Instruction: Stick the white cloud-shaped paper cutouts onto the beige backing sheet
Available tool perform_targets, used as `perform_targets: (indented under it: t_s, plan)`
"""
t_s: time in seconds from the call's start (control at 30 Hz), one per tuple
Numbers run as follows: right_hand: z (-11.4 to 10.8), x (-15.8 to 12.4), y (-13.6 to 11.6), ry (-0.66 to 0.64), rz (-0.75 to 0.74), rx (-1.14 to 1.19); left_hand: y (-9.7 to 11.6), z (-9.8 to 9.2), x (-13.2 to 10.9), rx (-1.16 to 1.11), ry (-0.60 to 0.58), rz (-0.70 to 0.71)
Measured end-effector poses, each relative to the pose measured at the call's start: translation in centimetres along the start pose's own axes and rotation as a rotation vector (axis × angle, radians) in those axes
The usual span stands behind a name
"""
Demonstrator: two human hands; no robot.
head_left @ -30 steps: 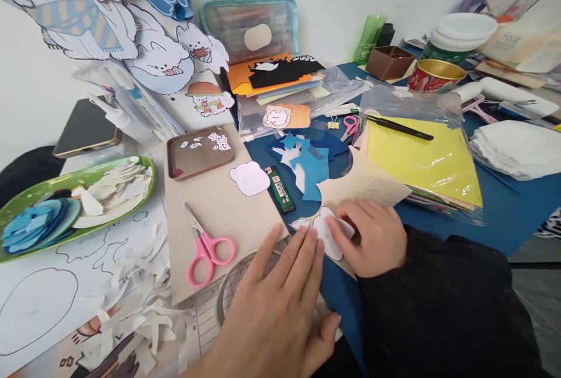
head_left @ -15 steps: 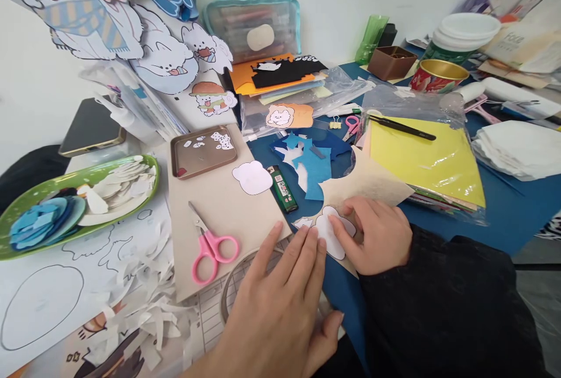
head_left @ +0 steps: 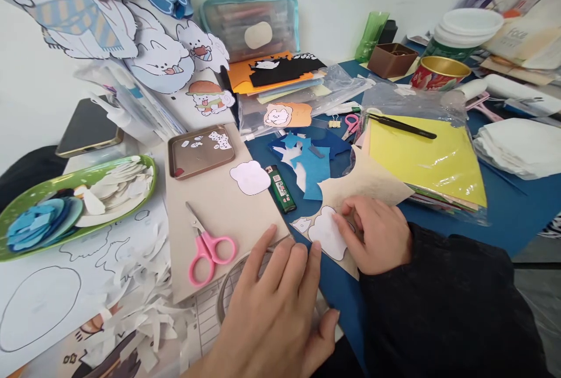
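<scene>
My right hand [head_left: 376, 235], in a black sleeve, presses its curled fingertips on a white bear-shaped paper cutout [head_left: 326, 232] that lies on a tan felt sheet [head_left: 366, 182]. My left hand [head_left: 276, 308] lies flat with fingers stretched out, its tips just short of the cutout's lower left edge, over a ruled cutting mat [head_left: 210, 314]. Pink scissors [head_left: 205, 246] rest on a tan sheet [head_left: 219, 208] to the left. A second white cutout [head_left: 249, 177] and a green lighter [head_left: 281, 189] lie beyond my left hand.
Blue felt scraps [head_left: 309, 162] lie behind the tan felt. A bagged stack of yellow sheets [head_left: 421, 156] sits right. At left are a green tray [head_left: 17, 203] of felt pieces and white paper trimmings [head_left: 135, 302]. A brown tin tray [head_left: 199, 150] is behind the scissors.
My left hand has drawn back slightly toward me, off the white cutout. My right hand keeps pressing the cutout, which has shifted a little left.
</scene>
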State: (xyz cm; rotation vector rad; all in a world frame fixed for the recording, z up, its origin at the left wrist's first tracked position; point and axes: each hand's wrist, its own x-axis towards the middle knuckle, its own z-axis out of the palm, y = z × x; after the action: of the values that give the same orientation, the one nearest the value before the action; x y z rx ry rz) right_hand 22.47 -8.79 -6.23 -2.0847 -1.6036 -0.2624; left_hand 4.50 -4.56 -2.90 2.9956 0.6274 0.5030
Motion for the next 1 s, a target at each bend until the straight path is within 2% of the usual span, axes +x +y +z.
perform_targets:
  t_s: [0.43, 1.0]
  plan:
    - [-0.1, -0.09, 0.14, -0.012, 0.015, 0.051, -0.1, 0.33, -0.29, 0.017, 0.086, 0.015]
    - [0.01, -0.1, 0.08, -0.001, -0.035, 0.004, 0.1, 0.39, -0.26, 0.053, 0.067, -0.031]
